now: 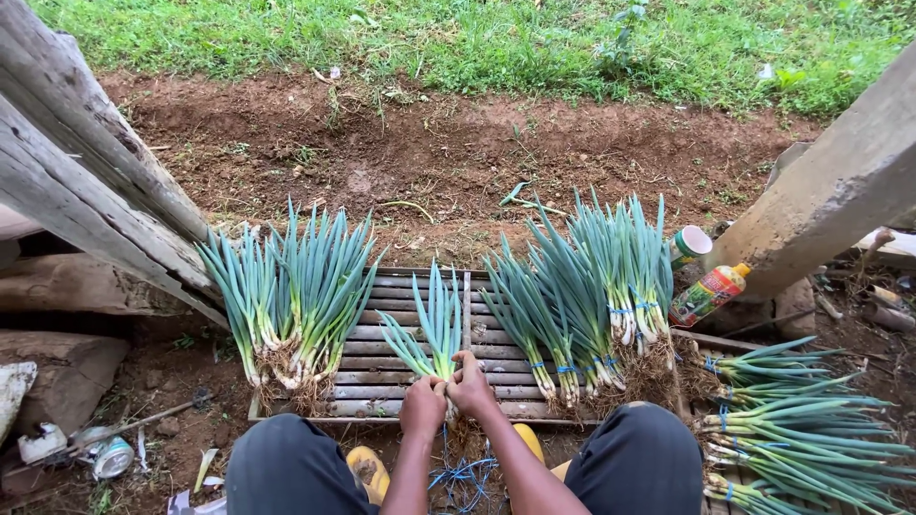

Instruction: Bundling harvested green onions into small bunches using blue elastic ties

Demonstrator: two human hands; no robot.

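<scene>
My left hand [423,404] and my right hand [470,386] are closed together around the base of a small bunch of green onions [434,329], held upright over a ridged metal grate [382,367]. The bunch's roots hang below my hands. Blue string [465,474] trails down between my knees. Loose, untied bunches of green onions [291,296] lie on the grate's left side. Bunches tied with blue bands [596,286] lie on its right side.
More tied bunches [801,429] are stacked at the right. A plastic bottle [708,294] and a cup [689,245] stand by a slanted post [840,181]. Wooden beams [86,181] lean at left. A crushed can [113,458] lies at lower left. Bare soil and grass lie beyond.
</scene>
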